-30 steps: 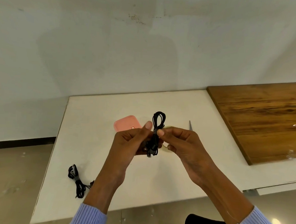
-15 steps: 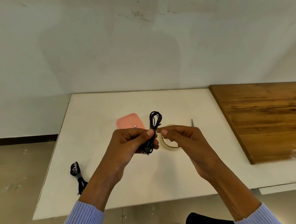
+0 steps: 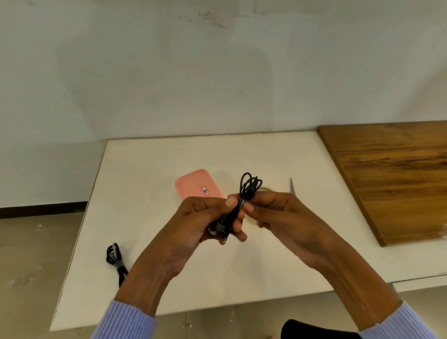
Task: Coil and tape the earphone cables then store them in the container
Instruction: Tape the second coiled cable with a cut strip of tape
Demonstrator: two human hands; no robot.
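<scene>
Right hand (image 3: pixel 279 213) came back to the cable bundle (image 3: pixel 244 196) at frame centre; both it and left hand (image 3: pixel 204 220) pinched it. Likely pressing tape down; box (image 3: pixel 198 185) waited behind.

The right hand (image 3: pixel 287 219) has come back in against the earphone cable (image 3: pixel 241 204), thumb and forefinger pinching its middle beside the left hand (image 3: pixel 201 220). Half a second ago it had drawn slightly away (fingertips near the tape roll (image 3: pixel 266 189)), which it now mostly hides.

I see soft, even daylight, faint shadows on the wall (image 3: pixel 170 75), mild wide-angle bending at edges, slight softness.
</scene>
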